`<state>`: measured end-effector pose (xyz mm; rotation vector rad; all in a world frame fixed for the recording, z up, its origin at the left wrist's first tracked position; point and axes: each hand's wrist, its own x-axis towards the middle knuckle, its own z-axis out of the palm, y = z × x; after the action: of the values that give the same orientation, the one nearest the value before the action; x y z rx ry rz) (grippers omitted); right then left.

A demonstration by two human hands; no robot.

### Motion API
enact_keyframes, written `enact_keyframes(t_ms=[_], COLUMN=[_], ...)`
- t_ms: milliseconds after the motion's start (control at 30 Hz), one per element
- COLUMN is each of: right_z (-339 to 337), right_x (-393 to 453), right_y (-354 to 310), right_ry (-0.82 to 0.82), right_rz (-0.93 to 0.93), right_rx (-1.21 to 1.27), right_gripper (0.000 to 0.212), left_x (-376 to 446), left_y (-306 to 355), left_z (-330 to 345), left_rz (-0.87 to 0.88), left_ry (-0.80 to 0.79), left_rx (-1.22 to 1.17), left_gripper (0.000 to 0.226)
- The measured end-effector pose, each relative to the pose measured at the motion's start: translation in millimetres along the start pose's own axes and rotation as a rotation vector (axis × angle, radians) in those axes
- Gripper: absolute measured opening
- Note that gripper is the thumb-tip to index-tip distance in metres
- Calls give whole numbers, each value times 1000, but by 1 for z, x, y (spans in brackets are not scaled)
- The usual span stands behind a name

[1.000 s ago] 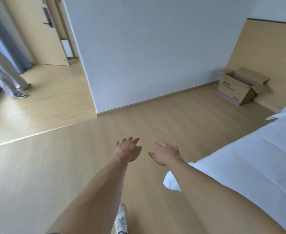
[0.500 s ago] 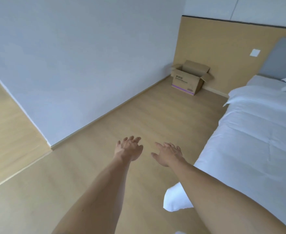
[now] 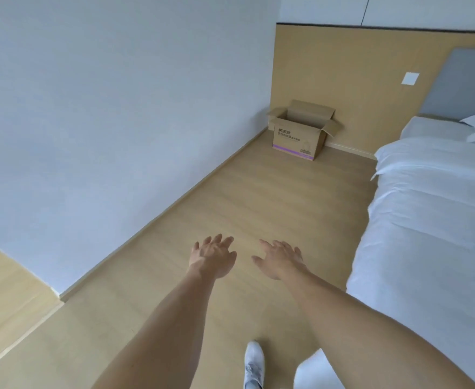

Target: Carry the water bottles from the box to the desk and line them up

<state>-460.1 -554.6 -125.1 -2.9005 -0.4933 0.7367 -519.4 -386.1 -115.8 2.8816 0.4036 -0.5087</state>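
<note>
both arms reach forward over the wooden floor (image 3: 230, 197). the left hand (image 3: 213, 256) and the right hand (image 3: 279, 258) hang side by side, fingers spread and relaxed, holding nothing. the cardboard box (image 3: 300, 133) sits well beyond the fingertips with its flaps open, in the corner; its inside is hidden. a white bed (image 3: 432, 209) lies to the right of the right hand.

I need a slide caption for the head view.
Both empty hands reach toward the open cardboard box beside the bed.
</note>
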Motion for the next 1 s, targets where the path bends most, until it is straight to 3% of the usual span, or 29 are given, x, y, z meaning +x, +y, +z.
enact_keyframes(t_ms=[233, 467, 1000], right_z=[-65, -126, -240], right_x=[121, 207, 420], right_y=[-7, 16, 108], right_ry=[-3, 7, 36], right_rz=[-15, 22, 338], right_rx=[40, 68, 127], right_gripper=[66, 68, 69], left_x=[124, 227, 523], left_y=[-19, 11, 122], left_z=[-70, -111, -185], left_rz=[-73, -28, 297], left_ry=[10, 14, -37], left_rx=[3, 5, 74], left_gripper=[56, 55, 51])
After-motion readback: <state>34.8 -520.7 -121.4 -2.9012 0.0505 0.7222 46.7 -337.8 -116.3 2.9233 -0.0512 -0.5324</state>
